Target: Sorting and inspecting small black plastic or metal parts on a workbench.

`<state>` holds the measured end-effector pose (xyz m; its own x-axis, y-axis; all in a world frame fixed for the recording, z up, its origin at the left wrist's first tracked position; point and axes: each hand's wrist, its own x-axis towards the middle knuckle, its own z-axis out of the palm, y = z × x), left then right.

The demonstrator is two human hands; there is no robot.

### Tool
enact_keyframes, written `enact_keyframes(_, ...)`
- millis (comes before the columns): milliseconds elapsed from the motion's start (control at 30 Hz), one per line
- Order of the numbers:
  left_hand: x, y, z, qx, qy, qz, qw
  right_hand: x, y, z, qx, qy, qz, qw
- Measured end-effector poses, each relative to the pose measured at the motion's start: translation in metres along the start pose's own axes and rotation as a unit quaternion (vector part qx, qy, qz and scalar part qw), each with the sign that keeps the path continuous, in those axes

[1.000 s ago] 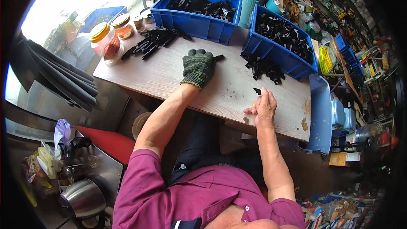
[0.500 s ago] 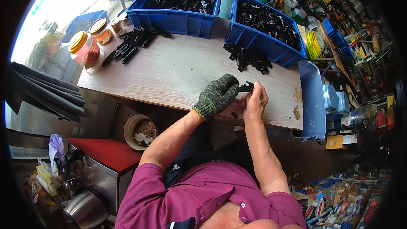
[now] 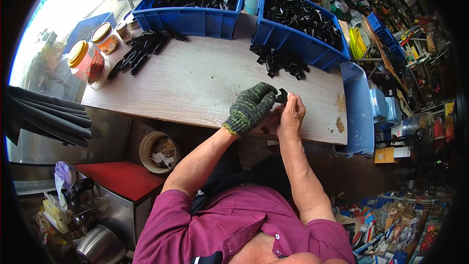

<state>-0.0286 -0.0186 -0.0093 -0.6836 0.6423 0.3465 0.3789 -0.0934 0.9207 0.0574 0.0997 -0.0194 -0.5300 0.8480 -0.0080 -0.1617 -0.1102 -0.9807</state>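
Observation:
My left hand, in a dark green knitted glove, is closed at the table's front edge. Bare and also closed, my right hand meets it from the right. Between their fingertips is a small black plastic part, gripped from both sides; its lower portion is hidden by the fingers. Just beyond the hands lies a loose heap of short black parts. Longer black parts form another pile at the table's far left.
Two blue crates full of black parts stand along the table's back. Lidded jars line the left end. A blue plastic bin borders the right edge; a waste bucket sits below on the left.
The black part has turned more upright between my fingers. Both hands stay close together, and the whole view has shifted slightly, with the table appearing a little further left and up.

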Motion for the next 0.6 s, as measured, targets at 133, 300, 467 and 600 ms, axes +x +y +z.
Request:
enact_keyframes(133,0.001,-0.003,-0.016,-0.037,-0.035,-0.060,0.997,-0.009,-0.012,0.009,0.003,0.011,0.004,1.000)
enact_keyframes(300,0.004,0.012,-0.026,-0.078,-0.036,-0.097,0.992,-0.021,-0.034,0.020,0.014,-0.042,0.049,0.998)
enact_keyframes(467,0.010,0.018,-0.030,-0.076,-0.050,-0.155,0.984,-0.021,-0.033,0.020,0.018,-0.028,0.036,0.999)
enact_keyframes(600,0.016,0.013,-0.024,-0.040,-0.057,-0.114,0.991,-0.017,-0.028,0.015,-0.014,-0.042,0.013,0.999)
